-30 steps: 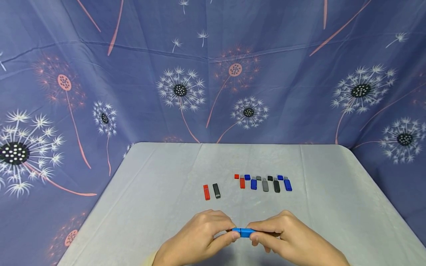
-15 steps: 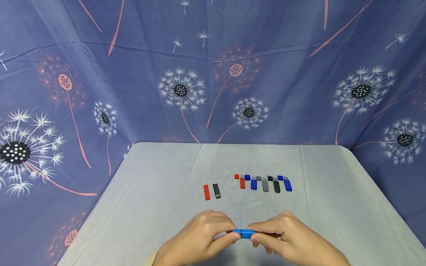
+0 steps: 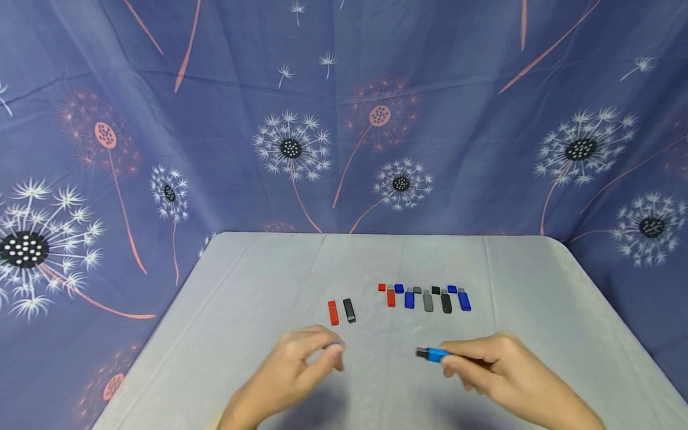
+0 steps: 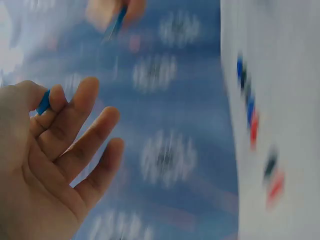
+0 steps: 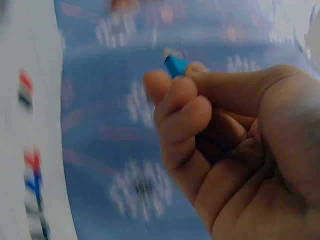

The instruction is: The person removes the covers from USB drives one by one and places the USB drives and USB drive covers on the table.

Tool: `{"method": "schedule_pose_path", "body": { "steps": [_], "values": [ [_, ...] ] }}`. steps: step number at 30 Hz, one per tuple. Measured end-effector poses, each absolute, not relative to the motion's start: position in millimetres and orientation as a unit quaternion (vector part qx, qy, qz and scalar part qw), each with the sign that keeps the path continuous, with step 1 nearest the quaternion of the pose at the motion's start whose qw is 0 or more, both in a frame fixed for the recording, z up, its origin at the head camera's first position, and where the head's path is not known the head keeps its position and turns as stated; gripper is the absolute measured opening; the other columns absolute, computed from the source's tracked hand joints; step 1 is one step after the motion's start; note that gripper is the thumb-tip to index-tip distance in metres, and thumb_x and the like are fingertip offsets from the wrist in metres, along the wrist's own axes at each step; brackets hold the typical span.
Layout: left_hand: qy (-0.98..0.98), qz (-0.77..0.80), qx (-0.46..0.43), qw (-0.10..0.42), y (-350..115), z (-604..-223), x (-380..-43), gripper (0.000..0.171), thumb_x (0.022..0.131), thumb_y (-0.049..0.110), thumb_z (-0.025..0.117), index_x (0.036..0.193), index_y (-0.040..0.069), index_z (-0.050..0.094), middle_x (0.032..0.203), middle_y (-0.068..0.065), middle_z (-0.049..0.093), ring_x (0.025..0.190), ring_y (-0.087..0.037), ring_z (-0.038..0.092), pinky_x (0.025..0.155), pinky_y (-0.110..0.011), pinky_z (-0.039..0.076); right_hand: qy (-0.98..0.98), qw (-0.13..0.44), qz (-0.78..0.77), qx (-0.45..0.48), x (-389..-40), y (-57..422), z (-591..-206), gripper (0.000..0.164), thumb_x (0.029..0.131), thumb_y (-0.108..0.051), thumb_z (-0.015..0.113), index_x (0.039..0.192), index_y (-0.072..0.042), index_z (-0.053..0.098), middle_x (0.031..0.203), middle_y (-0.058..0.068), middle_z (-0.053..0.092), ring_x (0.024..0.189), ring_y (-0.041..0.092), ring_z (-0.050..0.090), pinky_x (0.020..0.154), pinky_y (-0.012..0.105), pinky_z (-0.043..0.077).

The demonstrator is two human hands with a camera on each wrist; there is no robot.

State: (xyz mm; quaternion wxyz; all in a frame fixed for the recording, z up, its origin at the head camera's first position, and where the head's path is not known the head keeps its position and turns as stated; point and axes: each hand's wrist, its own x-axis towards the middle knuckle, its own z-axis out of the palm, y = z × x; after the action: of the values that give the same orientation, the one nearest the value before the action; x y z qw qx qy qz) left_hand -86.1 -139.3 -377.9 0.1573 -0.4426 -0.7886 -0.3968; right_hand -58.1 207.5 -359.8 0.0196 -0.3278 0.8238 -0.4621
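Observation:
My right hand [image 3: 491, 367] pinches a light blue USB stick [image 3: 436, 355] between thumb and forefinger, its bare plug pointing left. In the right wrist view the same USB stick [image 5: 176, 65] shows its plug beyond the fingertips. The left hand [image 3: 292, 364] is raised over the table to the left, pinching the small blue cap [image 4: 44, 102] between thumb and forefinger. The other left fingers stand loosely extended in the left wrist view. A wide gap separates the two hands.
A capped red USB stick [image 3: 333, 313] and a capped black one [image 3: 349, 310] lie beyond the left hand. Right of them is a row of several uncapped sticks, including a grey stick [image 3: 427, 301], each with its cap behind it. The white table [image 3: 258, 286] meets a blue dandelion-print cloth [image 3: 226, 149].
The hands were together on the capped blue USB stick; the cap is now off. The left hand has moved left with the cap, the right hand right with the stick.

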Motion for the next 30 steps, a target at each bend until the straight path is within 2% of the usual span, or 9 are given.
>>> {"method": "schedule_pose_path", "body": {
  "steps": [2, 5, 8, 11, 18, 21, 25, 30],
  "values": [
    [-0.807, -0.424, -0.380, 0.155, -163, -379, -85, 0.025, 0.100, 0.001, 0.061, 0.091, 0.021, 0.072, 0.086, 0.014, 0.071, 0.085, -0.002, 0.067, 0.078, -0.019, 0.054, 0.852, 0.001, -0.446, -0.274, -55, 231, -360, 0.026, 0.100, -0.001, 0.064, 0.112, -0.020, 0.078, 0.072, -0.014, 0.064, 0.057, 0.001, 0.055, 0.048, 0.021, 0.045],
    [-0.839, -0.415, -0.325, 0.137, -187, -383, -83, 0.025, 0.102, 0.003, 0.061, 0.098, 0.023, 0.074, 0.093, 0.017, 0.073, 0.090, -0.003, 0.069, 0.078, -0.022, 0.056, 0.874, -0.004, -0.425, -0.235, -53, 255, -364, 0.026, 0.100, -0.001, 0.064, 0.113, -0.019, 0.077, 0.073, -0.013, 0.063, 0.060, 0.005, 0.056, 0.050, 0.022, 0.043],
    [-0.846, -0.407, -0.323, 0.122, -194, -388, -85, 0.024, 0.104, 0.006, 0.060, 0.109, 0.024, 0.075, 0.103, 0.014, 0.074, 0.097, -0.005, 0.071, 0.083, -0.023, 0.057, 0.887, -0.014, -0.407, -0.217, -53, 262, -368, 0.025, 0.100, -0.004, 0.064, 0.113, -0.022, 0.076, 0.078, -0.014, 0.065, 0.064, 0.005, 0.058, 0.052, 0.023, 0.043],
    [-0.841, -0.410, -0.328, 0.129, -195, -391, -87, 0.026, 0.103, 0.006, 0.062, 0.118, 0.022, 0.074, 0.111, 0.011, 0.074, 0.100, -0.006, 0.071, 0.086, -0.020, 0.056, 0.887, -0.017, -0.415, -0.202, -52, 259, -369, 0.024, 0.102, -0.006, 0.063, 0.111, -0.024, 0.075, 0.083, -0.013, 0.068, 0.067, 0.007, 0.060, 0.052, 0.024, 0.045],
    [-0.838, -0.395, -0.350, 0.138, -194, -398, -86, 0.034, 0.100, 0.006, 0.067, 0.131, 0.018, 0.071, 0.116, 0.010, 0.065, 0.093, -0.002, 0.060, 0.072, -0.017, 0.049, 0.897, -0.009, -0.419, -0.143, -49, 252, -368, 0.017, 0.105, -0.016, 0.061, 0.111, -0.027, 0.071, 0.090, -0.012, 0.072, 0.070, 0.009, 0.062, 0.055, 0.026, 0.047],
    [-0.833, -0.397, -0.357, 0.144, -193, -399, -86, 0.036, 0.098, 0.007, 0.069, 0.132, 0.017, 0.071, 0.112, 0.010, 0.066, 0.090, -0.001, 0.060, 0.072, -0.016, 0.049, 0.900, -0.003, -0.420, -0.121, -48, 254, -369, 0.014, 0.106, -0.019, 0.060, 0.113, -0.026, 0.070, 0.093, -0.011, 0.074, 0.072, 0.010, 0.065, 0.056, 0.027, 0.048],
    [-0.815, -0.425, -0.363, 0.152, -192, -400, -87, 0.036, 0.095, 0.007, 0.073, 0.130, 0.015, 0.070, 0.102, 0.006, 0.069, 0.086, -0.003, 0.064, 0.075, -0.016, 0.054, 0.904, -0.011, -0.414, -0.107, -47, 255, -370, 0.013, 0.105, -0.019, 0.061, 0.114, -0.025, 0.067, 0.095, -0.011, 0.075, 0.075, 0.009, 0.067, 0.058, 0.027, 0.050],
    [-0.803, -0.448, -0.351, 0.178, -190, -400, -86, 0.032, 0.087, 0.001, 0.081, 0.112, 0.017, 0.070, 0.094, 0.004, 0.073, 0.080, -0.005, 0.067, 0.071, -0.017, 0.056, 0.910, -0.053, -0.398, -0.103, -44, 253, -370, 0.013, 0.102, -0.017, 0.067, 0.110, -0.028, 0.070, 0.098, -0.013, 0.075, 0.079, 0.007, 0.069, 0.062, 0.025, 0.053]
  ]
}}
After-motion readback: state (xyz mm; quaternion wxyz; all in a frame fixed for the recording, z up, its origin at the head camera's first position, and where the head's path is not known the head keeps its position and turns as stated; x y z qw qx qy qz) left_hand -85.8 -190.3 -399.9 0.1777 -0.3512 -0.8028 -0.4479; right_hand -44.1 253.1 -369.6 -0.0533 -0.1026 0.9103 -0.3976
